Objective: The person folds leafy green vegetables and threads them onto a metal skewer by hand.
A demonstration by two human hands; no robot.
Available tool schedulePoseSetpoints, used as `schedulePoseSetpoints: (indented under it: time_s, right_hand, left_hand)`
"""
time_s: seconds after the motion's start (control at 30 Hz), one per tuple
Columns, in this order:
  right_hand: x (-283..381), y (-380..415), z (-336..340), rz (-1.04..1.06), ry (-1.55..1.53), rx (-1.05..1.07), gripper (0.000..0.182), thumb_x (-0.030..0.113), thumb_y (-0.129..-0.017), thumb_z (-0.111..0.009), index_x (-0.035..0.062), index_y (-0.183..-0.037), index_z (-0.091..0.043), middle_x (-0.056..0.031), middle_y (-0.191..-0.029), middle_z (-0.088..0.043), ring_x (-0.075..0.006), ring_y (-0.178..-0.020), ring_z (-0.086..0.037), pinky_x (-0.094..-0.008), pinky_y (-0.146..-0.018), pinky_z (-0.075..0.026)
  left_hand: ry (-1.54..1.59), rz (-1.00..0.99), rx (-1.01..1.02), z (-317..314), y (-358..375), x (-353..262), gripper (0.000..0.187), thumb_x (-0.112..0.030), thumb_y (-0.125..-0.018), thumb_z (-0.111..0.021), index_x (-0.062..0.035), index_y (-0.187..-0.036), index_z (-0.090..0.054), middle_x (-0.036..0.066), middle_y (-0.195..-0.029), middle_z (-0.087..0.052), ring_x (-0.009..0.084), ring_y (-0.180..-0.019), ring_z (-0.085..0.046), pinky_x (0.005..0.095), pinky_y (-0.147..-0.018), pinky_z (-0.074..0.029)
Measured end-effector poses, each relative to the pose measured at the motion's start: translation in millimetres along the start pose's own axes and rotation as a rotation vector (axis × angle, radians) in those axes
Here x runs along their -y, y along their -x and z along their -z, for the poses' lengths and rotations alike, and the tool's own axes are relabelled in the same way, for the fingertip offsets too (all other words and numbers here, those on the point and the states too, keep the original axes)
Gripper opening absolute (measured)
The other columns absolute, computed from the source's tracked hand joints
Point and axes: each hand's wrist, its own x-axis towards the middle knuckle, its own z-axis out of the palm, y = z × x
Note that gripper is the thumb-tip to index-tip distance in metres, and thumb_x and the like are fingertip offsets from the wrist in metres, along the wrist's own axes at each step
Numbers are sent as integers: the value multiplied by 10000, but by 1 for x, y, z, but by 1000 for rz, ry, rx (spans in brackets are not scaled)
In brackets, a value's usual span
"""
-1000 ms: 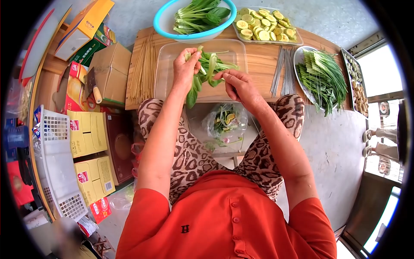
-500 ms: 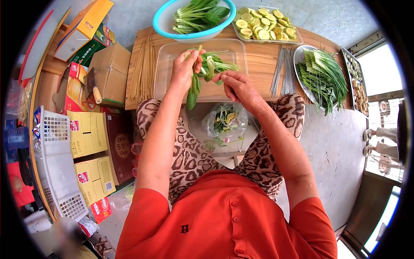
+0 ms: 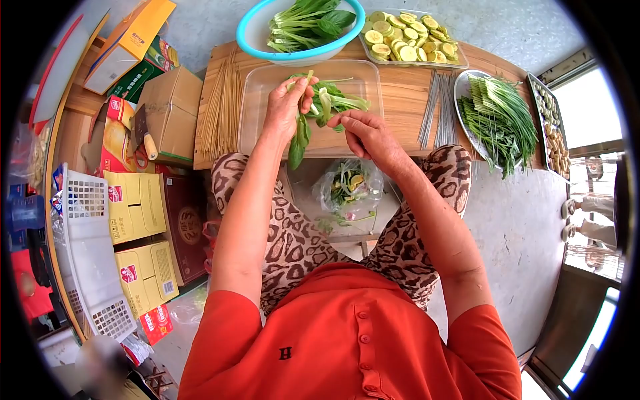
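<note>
My left hand (image 3: 288,105) is closed around leafy greens (image 3: 301,143), with one long leaf hanging down below the fingers. Pale stalks stick out to the right of it, above a clear plastic tray (image 3: 257,127). My right hand (image 3: 365,137) is beside these stalks, thumb and forefinger pinched together at a drooping leaf. What lies between those fingertips is too small to make out. More leafy greens (image 3: 310,27) fill a blue-rimmed bowl (image 3: 242,37) behind the tray.
Wooden skewers (image 3: 222,107) lie left on the wooden table (image 3: 400,100), metal skewers (image 3: 438,110) right. Beyond are sliced zucchini (image 3: 407,40), chives (image 3: 497,120) on a plate and a dark tray (image 3: 550,127) of skewered food. Below, a plastic bag (image 3: 350,187) holds scraps. Cartons (image 3: 137,207) stand left.
</note>
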Motion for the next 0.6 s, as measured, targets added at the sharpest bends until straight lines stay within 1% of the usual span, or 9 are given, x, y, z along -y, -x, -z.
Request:
schedulePoseSetpoints:
  time_s: [0.1, 0.2, 0.23, 0.3, 0.43, 0.53, 0.57, 0.6]
  right_hand:
    - [-1, 0, 0, 4, -6, 1, 272, 200, -990, -407, 28, -1041, -611, 50, -513, -382, -41, -422, -310, -210, -409, -243]
    - [-1, 0, 0, 6, -9, -6, 271, 199, -988, -409, 27, -1036, -613, 49, -512, -385, -42, -419, -312, -212, -404, -240]
    - [-1, 0, 0, 8, -8, -10, 271, 199, -986, -410, 27, -1032, -614, 48, -511, -386, -42, -418, -313, -213, -402, -238]
    - [-2, 0, 1, 10, -20, -13, 271, 200, -984, -411, 27, -1028, -616, 47, -511, -388, -43, -415, -313, -212, -402, -238]
    - [-7, -6, 5, 22, -47, -24, 276, 206, -981, -414, 28, -1021, -621, 44, -504, -386, -48, -406, -312, -214, -398, -235]
    - [-8, -8, 7, 27, -47, -37, 265, 192, -971, -421, 26, -1001, -626, 30, -496, -406, -55, -405, -338, -223, -390, -235]
    - [-7, -8, 7, 25, -46, -38, 265, 192, -971, -421, 26, -1001, -626, 30, -496, -406, -55, -405, -338, -223, -390, -235]
    - [-5, -7, 6, 18, -42, -51, 271, 202, -976, -419, 27, -1015, -623, 34, -493, -389, -53, -405, -323, -221, -390, -228]
  left_hand:
    - [-10, -12, -21, -3, 0, 1, 232, -197, -934, -586, 18, -1008, -635, 8, -735, -569, 74, -573, -472, 210, -512, -346]
    - [-32, -23, -5, -2, 0, 1, 218, -186, -937, -579, 14, -1002, -637, 2, -730, -566, 69, -567, -468, 206, -510, -341]
    - [-32, -23, -5, -2, -1, 1, 218, -186, -937, -579, 14, -1002, -637, 2, -730, -566, 69, -567, -468, 206, -510, -341]
    - [-96, -43, 63, 0, -1, 1, 215, -188, -937, -577, 11, -995, -639, -2, -739, -579, 61, -567, -475, 201, -513, -348]
    - [-115, 0, 46, -3, -1, 12, 215, -189, -934, -583, 7, -998, -642, 0, -759, -596, 55, -576, -484, 195, -520, -357]
    - [-323, -74, 52, -4, -3, 17, 208, -200, -926, -596, -27, -1020, -663, -17, -753, -605, 55, -612, -529, 195, -567, -412]
    - [-321, -74, 52, -2, -6, 20, 208, -200, -926, -596, -27, -1020, -663, -17, -753, -605, 55, -612, -529, 195, -567, -412]
    - [-480, -306, 33, 0, -10, 21, 201, -204, -928, -592, -47, -1026, -669, -19, -744, -600, 53, -617, -532, 196, -560, -417]
